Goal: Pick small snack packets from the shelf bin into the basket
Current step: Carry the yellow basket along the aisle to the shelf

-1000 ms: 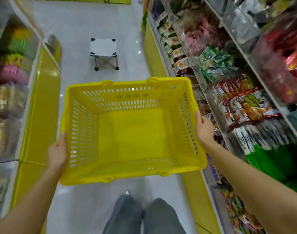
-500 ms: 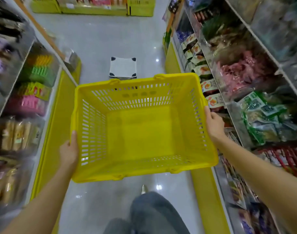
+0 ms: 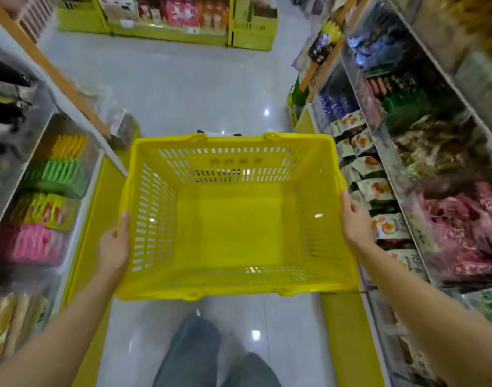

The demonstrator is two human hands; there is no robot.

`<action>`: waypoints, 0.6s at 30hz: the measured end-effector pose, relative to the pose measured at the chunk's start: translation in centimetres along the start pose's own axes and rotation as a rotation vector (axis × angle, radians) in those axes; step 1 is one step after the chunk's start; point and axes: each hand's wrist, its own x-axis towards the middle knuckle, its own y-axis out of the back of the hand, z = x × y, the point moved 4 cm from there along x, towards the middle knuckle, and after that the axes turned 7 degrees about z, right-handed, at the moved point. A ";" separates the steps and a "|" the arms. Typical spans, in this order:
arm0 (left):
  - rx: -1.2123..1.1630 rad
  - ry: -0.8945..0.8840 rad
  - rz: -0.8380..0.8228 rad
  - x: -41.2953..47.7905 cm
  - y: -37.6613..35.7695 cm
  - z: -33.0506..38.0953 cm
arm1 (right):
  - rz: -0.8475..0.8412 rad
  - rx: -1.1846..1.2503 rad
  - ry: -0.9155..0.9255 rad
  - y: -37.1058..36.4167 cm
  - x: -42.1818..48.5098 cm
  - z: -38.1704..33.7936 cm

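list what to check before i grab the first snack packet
1. Basket steady: ok, left hand and right hand grip its side rims.
2. Room in basket: ok, nothing in it.
3. Free hand for picking: not ok, both hold the basket.
4. Packets near: likely ok, they lie just beside the right hand.
5. Which packets to take: cannot tell.
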 end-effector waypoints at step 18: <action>0.001 -0.111 -0.066 27.8 -17.4 22.3 | 0.101 0.065 -0.124 -8.0 28.0 -12.8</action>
